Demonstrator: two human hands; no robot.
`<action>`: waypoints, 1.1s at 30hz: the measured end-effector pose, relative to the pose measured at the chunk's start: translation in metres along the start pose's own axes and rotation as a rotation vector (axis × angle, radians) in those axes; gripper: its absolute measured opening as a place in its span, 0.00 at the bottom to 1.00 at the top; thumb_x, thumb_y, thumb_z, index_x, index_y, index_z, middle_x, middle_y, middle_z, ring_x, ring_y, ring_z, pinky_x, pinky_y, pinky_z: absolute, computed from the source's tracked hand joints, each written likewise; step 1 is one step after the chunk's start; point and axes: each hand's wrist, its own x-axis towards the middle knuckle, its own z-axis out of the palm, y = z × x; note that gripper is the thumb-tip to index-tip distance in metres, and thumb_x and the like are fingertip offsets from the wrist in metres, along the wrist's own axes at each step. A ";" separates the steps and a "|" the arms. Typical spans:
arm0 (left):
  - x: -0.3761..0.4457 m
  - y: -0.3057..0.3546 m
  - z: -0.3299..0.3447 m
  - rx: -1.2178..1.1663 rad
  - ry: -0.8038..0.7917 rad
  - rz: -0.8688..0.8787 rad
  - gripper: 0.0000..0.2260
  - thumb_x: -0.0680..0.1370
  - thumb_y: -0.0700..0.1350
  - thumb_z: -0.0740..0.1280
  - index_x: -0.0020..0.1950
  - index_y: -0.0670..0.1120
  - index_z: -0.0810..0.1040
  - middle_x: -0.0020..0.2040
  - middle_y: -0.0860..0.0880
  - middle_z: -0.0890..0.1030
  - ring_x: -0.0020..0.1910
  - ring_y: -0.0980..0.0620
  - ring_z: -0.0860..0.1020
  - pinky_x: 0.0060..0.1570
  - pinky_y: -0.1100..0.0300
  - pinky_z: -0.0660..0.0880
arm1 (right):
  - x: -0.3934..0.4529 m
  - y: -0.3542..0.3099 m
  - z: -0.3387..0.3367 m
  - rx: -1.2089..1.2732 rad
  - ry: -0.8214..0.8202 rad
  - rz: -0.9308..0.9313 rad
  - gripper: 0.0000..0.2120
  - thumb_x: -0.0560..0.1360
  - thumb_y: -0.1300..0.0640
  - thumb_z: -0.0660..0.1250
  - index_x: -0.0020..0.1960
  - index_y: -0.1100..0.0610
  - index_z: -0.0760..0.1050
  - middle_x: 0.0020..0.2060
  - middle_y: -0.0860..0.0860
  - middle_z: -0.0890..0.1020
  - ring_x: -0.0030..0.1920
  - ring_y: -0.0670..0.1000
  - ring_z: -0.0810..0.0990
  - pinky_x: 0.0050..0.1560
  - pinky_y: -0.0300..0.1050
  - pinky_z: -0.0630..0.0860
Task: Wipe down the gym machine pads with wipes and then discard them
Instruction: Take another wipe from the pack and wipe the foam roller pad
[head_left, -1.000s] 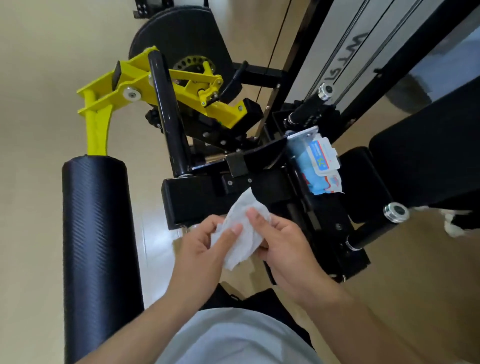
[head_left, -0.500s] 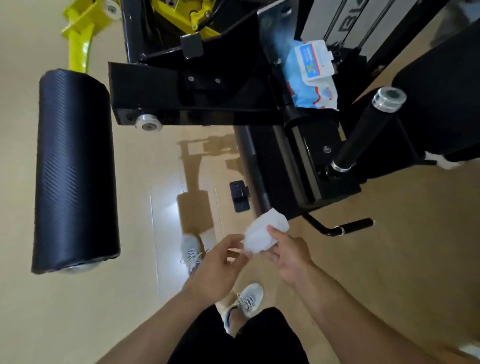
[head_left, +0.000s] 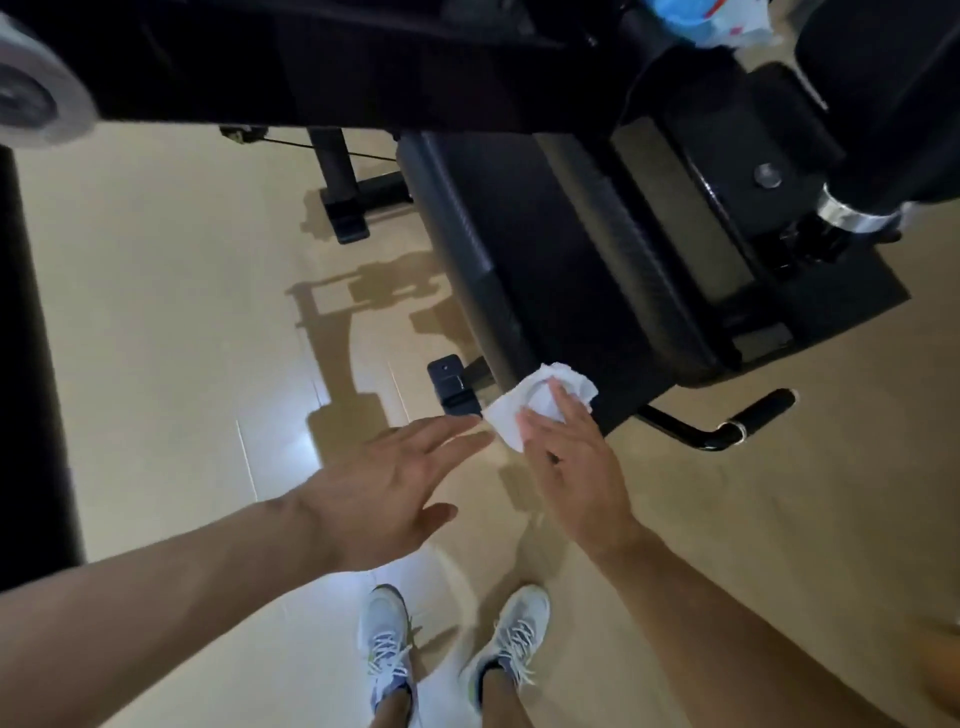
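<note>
White crumpled wet wipe (head_left: 540, 402) sits at the lower near corner of the long black padded machine bench (head_left: 524, 270), pressed there under the right hand (head_left: 574, 457). Wipe is only partly over the pad; a flap hangs off the corner toward the beige floor (head_left: 156, 312).

Risks, as judged from this frame:
- Wipe could slip out and drop to the floor, since it is held by flat finger pressure only, not a pinch, and sits right at the pad's edge.
- A pass begun this low on the corner could miss most of the pad surface; the bunched wipe covers little area.
- Black curved lever with chrome ring (head_left: 727, 428) sticks out just beside the right hand, so a sideways stroke could knock knuckles into it.
- Blue and white wipe packet (head_left: 711, 21) rests on the machine frame at the top edge, well apart from the hands; hard to tell how securely it sits, as it is cut off by the frame.

Hands: right hand is flat, fingers (head_left: 563, 405) straight and together, pressing on the wipe. Left hand (head_left: 384, 483) is spread wide, fingers extended, holding nothing; fingertips lie near the wipe's hanging flap, probably not touching, though motion blur makes this unclear. White sneakers (head_left: 452, 649) stand on the floor below.
</note>
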 end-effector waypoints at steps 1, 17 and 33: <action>0.002 -0.008 0.000 0.006 0.005 0.023 0.32 0.84 0.56 0.60 0.83 0.58 0.46 0.83 0.58 0.48 0.81 0.56 0.53 0.78 0.61 0.53 | -0.008 0.002 0.002 -0.034 0.047 -0.015 0.16 0.83 0.50 0.61 0.62 0.55 0.84 0.71 0.45 0.73 0.76 0.37 0.59 0.75 0.29 0.54; 0.046 -0.047 0.034 -0.061 0.103 0.156 0.36 0.83 0.56 0.61 0.82 0.59 0.41 0.83 0.61 0.45 0.81 0.62 0.43 0.73 0.71 0.37 | 0.076 -0.019 0.026 -0.518 -0.037 0.083 0.30 0.86 0.57 0.51 0.83 0.61 0.41 0.83 0.55 0.46 0.83 0.51 0.43 0.78 0.41 0.35; 0.057 -0.051 0.006 -0.089 0.072 0.021 0.37 0.83 0.59 0.61 0.82 0.58 0.38 0.75 0.69 0.37 0.57 0.81 0.21 0.47 0.87 0.28 | 0.073 -0.018 0.011 -0.221 -0.006 0.136 0.27 0.86 0.44 0.50 0.82 0.52 0.59 0.81 0.42 0.58 0.78 0.35 0.48 0.80 0.43 0.56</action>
